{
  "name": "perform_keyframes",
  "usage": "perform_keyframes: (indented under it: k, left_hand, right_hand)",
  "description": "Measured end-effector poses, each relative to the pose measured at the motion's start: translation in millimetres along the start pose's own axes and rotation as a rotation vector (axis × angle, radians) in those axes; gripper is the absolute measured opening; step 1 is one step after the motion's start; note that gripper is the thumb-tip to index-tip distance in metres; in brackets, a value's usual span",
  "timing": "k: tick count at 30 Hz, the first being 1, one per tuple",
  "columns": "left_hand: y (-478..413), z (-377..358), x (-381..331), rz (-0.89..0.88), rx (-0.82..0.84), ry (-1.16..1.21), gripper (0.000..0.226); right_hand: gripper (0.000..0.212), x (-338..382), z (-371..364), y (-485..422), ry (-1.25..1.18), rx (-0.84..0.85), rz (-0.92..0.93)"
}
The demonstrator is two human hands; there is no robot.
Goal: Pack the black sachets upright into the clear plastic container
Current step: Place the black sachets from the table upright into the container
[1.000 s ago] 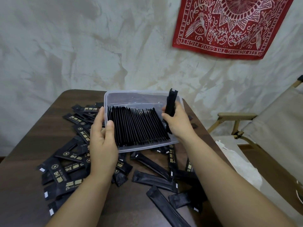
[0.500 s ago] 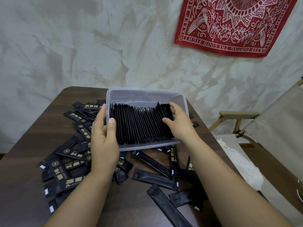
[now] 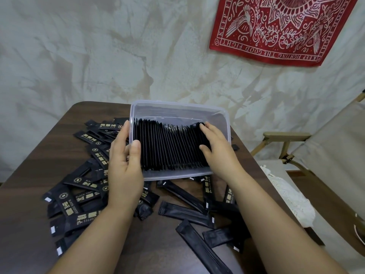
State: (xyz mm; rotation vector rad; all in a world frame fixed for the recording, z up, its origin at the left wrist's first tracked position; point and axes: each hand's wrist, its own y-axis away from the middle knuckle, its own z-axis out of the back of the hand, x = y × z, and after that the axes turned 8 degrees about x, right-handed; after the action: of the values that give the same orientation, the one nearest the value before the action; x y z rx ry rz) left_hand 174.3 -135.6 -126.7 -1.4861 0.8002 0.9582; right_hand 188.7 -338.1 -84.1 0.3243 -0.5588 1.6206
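A clear plastic container (image 3: 177,108) is tilted toward me on the dark wooden table. Inside it stands a tight row of black sachets (image 3: 167,147) on edge. My left hand (image 3: 125,165) grips the container's left wall, thumb inside against the row's left end. My right hand (image 3: 215,149) lies with straight fingers against the right end of the row, pressing the sachets leftward. Loose black sachets (image 3: 79,198) with gold print lie scattered on the table left of the container. More loose sachets (image 3: 189,212) lie in front of it.
The brown table (image 3: 29,194) ends close to the wall behind the container. A folding chair with a wooden armrest (image 3: 284,135) stands to the right, with white lace cloth (image 3: 292,200) beside the table's edge. A red bandana (image 3: 276,26) hangs on the wall.
A second ago my right hand held a sachet upright above the container's right end. That sachet is now down in the row, and the right hand has flattened against the row's end.
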Motion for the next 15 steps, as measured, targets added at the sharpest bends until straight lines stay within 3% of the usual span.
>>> perform_keyframes:
  k: [10,15]
  left_hand:
    - [1.1,-3.0,-0.5,-0.076,0.021,-0.017,0.038]
    - [0.3,-2.0,0.6,-0.064,0.014,-0.001,0.039]
  right_hand:
    - [0.052,4.7,-2.5,14.9,0.063,-0.115,0.01]
    - [0.055,9.1,-7.6,24.9,0.077,0.094,-0.022]
